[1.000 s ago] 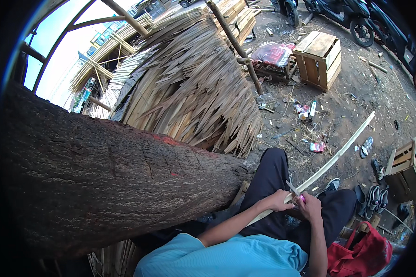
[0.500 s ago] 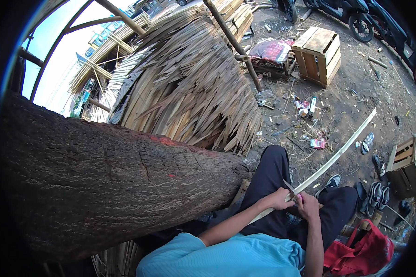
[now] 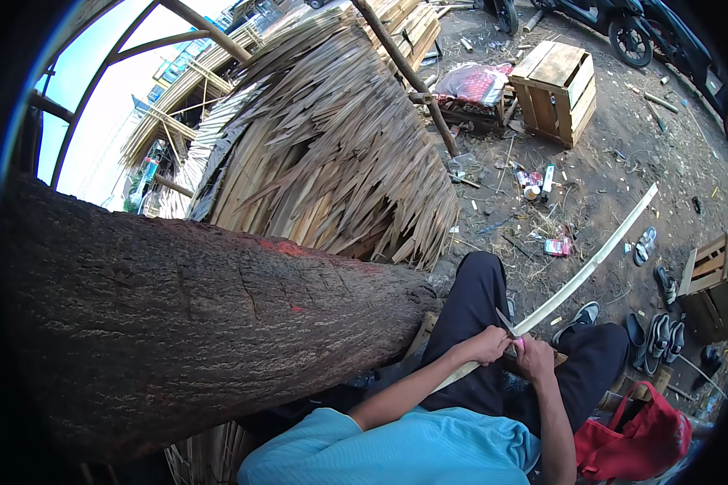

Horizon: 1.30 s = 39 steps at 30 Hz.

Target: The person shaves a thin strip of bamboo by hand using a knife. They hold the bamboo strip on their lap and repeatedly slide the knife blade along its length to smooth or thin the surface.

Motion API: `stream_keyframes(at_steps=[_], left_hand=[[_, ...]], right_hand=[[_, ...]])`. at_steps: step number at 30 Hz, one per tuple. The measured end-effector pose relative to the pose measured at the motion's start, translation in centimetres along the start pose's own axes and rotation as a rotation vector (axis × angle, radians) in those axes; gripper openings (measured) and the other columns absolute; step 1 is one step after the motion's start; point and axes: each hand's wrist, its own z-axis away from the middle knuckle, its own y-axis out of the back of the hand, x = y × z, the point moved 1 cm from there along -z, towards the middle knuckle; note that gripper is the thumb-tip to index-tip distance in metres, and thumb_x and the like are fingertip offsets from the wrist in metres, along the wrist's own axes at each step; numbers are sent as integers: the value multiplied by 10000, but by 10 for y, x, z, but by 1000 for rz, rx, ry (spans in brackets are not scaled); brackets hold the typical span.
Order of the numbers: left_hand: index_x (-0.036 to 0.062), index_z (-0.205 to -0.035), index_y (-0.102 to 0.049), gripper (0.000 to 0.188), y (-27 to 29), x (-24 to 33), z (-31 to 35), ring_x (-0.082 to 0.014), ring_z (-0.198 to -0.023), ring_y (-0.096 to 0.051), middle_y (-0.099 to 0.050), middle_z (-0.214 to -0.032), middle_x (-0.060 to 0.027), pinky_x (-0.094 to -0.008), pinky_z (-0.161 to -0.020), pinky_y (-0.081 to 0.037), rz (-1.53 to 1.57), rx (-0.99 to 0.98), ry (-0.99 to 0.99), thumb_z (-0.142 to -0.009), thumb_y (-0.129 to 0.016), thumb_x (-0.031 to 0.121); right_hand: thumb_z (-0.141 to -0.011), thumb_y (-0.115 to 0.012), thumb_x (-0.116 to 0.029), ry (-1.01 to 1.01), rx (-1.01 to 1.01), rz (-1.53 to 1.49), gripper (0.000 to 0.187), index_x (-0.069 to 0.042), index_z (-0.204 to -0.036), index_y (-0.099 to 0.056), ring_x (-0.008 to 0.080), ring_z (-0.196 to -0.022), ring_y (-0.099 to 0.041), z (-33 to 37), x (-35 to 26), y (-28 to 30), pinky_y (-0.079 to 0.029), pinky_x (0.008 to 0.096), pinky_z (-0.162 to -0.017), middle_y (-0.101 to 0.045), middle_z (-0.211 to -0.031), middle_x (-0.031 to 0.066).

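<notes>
A long pale bamboo strip runs from beside my waist, across my lap and out to the far right. My left hand is closed around its near part, above my dark trousers. Right beside it, my right hand is closed on a knife, with something pink showing at the thumb. The knife blade points up and left, against the strip between both hands. Most of the handle is hidden by my fingers.
A thick tree trunk slants along my left side. Beyond it stands a thatched stack. Wooden crates stand ahead and at right. Several shoes and a red bag lie at my right. Motorbikes are parked far right.
My right hand has shifted slightly, and the knife blade shows more plainly beside the strip. The strip's far end has moved a little. Both hands keep their hold.
</notes>
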Motion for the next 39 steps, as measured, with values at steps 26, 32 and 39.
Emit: stream_keyframes(at_steps=[26,32,39], left_hand=[[26,-836,-472,269,-2,-16,-6,-78,-398,-413,-433,-563,-5,-244,-345,-348,221,-74,177,-990,-386,229],[40,-879,-474,217,2,-15,-7,-66,-401,-390,-416,-558,8,-233,-342,-336,221,-102,133,-987,-394,211],[29,-857,-497,247,4,-13,-6,-66,-405,-412,-447,-561,2,-239,-345,-361,249,-44,133,-982,-406,221]], right_hand=[[-919,-421,-451,-26,-83,-96,413,-83,-874,-604,383,-669,-618,1,5,0,-484,483,-600,-625,-686,187],[-917,-397,-491,-108,-57,-17,457,-94,-835,-608,382,-636,-621,0,3,-9,-493,475,-566,-623,-661,185],[-907,-392,-530,-158,74,35,506,-83,-792,-599,358,-593,-629,-2,5,-23,-497,453,-518,-619,-628,176]])
